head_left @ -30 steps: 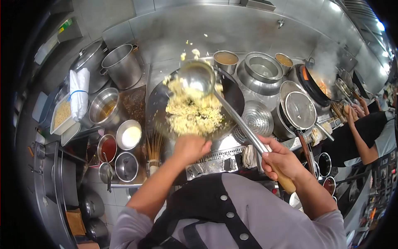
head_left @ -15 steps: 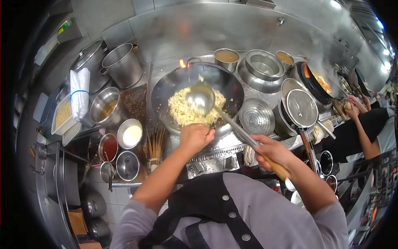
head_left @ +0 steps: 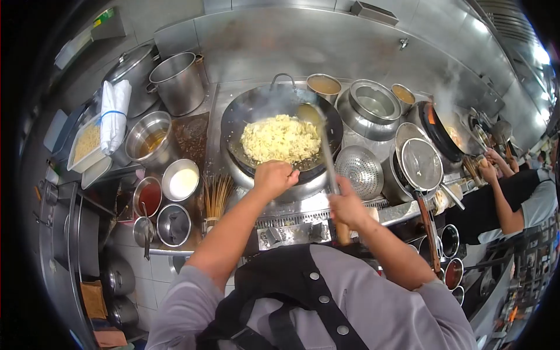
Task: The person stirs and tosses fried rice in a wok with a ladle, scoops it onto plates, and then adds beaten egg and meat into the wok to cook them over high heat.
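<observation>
A dark wok [head_left: 233, 122] rests on the burner with a mound of yellow fried rice [head_left: 281, 139] in it. My left hand [head_left: 273, 179] is closed at the wok's near rim; what it grips there is hidden beneath the fingers. Wrapped round the ladle's handle is my right hand [head_left: 348, 204], to the right of the wok. The long metal ladle [head_left: 328, 157] reaches up and left, its bowl inside the wok at the right side of the rice.
A perforated strainer [head_left: 359, 172] and a lidded-looking pot [head_left: 373, 108] stand right of the wok. Bamboo sticks [head_left: 216, 195], a red sauce bowl [head_left: 149, 196] and a white bowl [head_left: 182, 179] are left. A co-worker's hands [head_left: 489, 163] hold another steaming wok's tool at far right.
The ladle bowl has moved off the rice to the wok's right side, and my right hand has shifted left. The airborne rice is back in the wok, and the flame behind it is gone.
</observation>
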A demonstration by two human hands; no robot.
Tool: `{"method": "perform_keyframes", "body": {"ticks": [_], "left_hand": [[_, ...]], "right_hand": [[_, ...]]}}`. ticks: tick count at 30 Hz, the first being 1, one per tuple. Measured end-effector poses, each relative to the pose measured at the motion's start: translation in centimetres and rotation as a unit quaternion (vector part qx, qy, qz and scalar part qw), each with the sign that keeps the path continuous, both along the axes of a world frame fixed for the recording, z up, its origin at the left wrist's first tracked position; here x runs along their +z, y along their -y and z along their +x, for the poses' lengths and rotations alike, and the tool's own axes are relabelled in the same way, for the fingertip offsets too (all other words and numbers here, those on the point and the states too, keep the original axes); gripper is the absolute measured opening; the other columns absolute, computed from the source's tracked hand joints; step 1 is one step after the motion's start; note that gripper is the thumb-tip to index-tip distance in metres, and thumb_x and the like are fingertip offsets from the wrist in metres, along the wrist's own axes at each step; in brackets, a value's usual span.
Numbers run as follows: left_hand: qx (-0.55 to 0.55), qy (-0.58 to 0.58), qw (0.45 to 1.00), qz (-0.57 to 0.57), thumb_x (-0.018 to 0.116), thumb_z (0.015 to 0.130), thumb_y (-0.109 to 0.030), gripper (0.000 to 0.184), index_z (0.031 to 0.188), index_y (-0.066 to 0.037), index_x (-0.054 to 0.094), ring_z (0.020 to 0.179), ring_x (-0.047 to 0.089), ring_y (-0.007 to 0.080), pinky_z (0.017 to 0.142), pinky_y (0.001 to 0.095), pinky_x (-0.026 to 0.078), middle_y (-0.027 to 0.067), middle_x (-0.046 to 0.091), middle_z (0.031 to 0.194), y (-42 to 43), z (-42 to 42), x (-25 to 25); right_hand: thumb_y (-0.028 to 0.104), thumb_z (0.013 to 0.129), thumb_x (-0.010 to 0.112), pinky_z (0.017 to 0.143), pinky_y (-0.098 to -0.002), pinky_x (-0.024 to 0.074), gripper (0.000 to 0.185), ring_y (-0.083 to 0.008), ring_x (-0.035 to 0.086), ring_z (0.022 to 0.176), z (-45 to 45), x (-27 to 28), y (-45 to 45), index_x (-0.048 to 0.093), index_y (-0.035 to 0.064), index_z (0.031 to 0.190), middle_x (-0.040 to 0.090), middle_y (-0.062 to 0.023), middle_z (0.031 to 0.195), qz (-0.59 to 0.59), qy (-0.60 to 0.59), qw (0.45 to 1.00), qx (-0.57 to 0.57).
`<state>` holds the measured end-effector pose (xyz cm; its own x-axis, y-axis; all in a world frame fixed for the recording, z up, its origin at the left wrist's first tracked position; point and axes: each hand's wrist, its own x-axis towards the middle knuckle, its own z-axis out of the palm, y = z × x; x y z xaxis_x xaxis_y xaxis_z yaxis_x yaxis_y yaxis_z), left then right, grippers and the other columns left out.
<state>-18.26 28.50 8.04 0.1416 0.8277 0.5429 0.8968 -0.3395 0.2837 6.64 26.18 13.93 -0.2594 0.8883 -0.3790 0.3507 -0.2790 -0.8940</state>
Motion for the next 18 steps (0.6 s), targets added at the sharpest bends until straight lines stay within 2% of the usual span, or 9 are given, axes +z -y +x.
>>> {"method": "perform_keyframes", "body": {"ticks": [4,6,9,10,11,12,14,16,18], "left_hand": [[-0.020,0.025,0.999,0.029,0.076,0.084,-0.031,0.032,0.064,-0.009,0.062,0.076,0.064,0.0299,0.066,0.0455,0.050,0.0082,0.063,0.075,0.7,0.2,-0.8],[0.038,0.042,0.995,0.082,0.078,0.084,-0.027,0.022,0.090,-0.007,0.070,0.104,0.059,0.0319,0.087,0.0478,0.049,0.0114,0.064,0.105,2.6,0.8,-0.2],[0.070,0.067,0.989,0.115,0.079,0.085,-0.023,0.038,0.116,-0.006,0.066,0.122,0.048,0.0356,0.103,0.0508,0.041,0.0162,0.053,0.127,7.7,2.1,-0.7],[0.072,0.067,0.989,0.112,0.079,0.085,-0.023,0.038,0.116,-0.006,0.066,0.122,0.048,0.0356,0.103,0.0508,0.041,0.0162,0.053,0.127,9.5,2.4,-1.5],[0.043,0.109,0.990,0.082,0.079,0.084,-0.022,0.040,0.118,-0.006,0.066,0.122,0.049,0.0373,0.105,0.0506,0.040,0.0177,0.053,0.128,11.4,2.2,-2.3],[0.014,0.150,0.987,0.054,0.079,0.083,-0.021,0.043,0.120,-0.006,0.065,0.123,0.049,0.0391,0.107,0.0503,0.040,0.0192,0.053,0.129,12.7,1.9,-2.9],[0.010,0.175,0.984,0.028,0.079,0.083,-0.016,0.041,0.119,-0.004,0.065,0.120,0.051,0.0381,0.104,0.0477,0.042,0.0190,0.054,0.128,14.5,1.1,-4.5],[0.004,0.198,0.980,0.004,0.079,0.083,-0.011,0.039,0.118,-0.003,0.064,0.117,0.053,0.0371,0.101,0.0452,0.044,0.0189,0.054,0.126,16.5,0.0,-5.4],[0.029,0.215,0.976,-0.037,0.078,0.084,-0.013,0.034,0.115,-0.004,0.066,0.116,0.055,0.0376,0.100,0.0449,0.046,0.0169,0.057,0.123,18.5,-1.2,-5.9]], "right_hand": [[0.003,0.096,0.057,0.045,-0.0277,0.0446,0.062,-0.0127,0.050,0.050,-1.9,2.5,1.4,0.032,0.0087,0.153,0.053,-0.0025,0.071,-0.015,-0.107,0.993,0.049],[0.005,0.097,0.060,0.045,-0.0299,0.0454,0.070,-0.0137,0.053,0.050,-0.7,4.7,2.1,0.027,0.0120,0.159,0.054,-0.0035,0.069,0.037,-0.120,0.991,0.053],[0.008,0.100,0.057,0.042,-0.0271,0.0421,0.064,-0.0122,0.050,0.047,1.6,9.5,4.0,0.030,0.0162,0.157,0.053,-0.0029,0.069,0.024,-0.160,0.985,0.059],[0.009,0.101,0.055,0.041,-0.0264,0.0408,0.061,-0.0117,0.049,0.046,2.3,10.1,4.3,0.031,0.0179,0.157,0.053,-0.0028,0.069,0.004,-0.188,0.980,0.057],[0.012,0.102,0.053,0.041,-0.0267,0.0396,0.058,-0.0110,0.047,0.046,3.0,9.6,4.1,0.033,0.0205,0.155,0.052,-0.0030,0.069,-0.063,-0.275,0.958,0.056],[0.012,0.102,0.053,0.041,-0.0267,0.0396,0.058,-0.0110,0.047,0.046,2.8,8.0,3.1,0.033,0.0205,0.155,0.052,-0.0030,0.069,-0.063,-0.276,0.958,0.057],[0.013,0.102,0.053,0.043,-0.0276,0.0405,0.057,-0.0110,0.047,0.047,2.0,2.2,0.0,0.032,0.0201,0.155,0.051,-0.0031,0.069,-0.225,-0.281,0.932,0.045],[0.012,0.101,0.055,0.044,-0.0284,0.0411,0.057,-0.0115,0.048,0.049,0.1,0.3,-1.6,0.036,0.0197,0.154,0.052,-0.0029,0.070,-0.229,-0.243,0.942,0.043],[0.011,0.100,0.055,0.045,-0.0285,0.0415,0.054,-0.0117,0.048,0.049,-1.3,1.3,-1.1,0.039,0.0153,0.152,0.052,-0.0022,0.070,0.046,-0.045,0.994,0.091]]}}
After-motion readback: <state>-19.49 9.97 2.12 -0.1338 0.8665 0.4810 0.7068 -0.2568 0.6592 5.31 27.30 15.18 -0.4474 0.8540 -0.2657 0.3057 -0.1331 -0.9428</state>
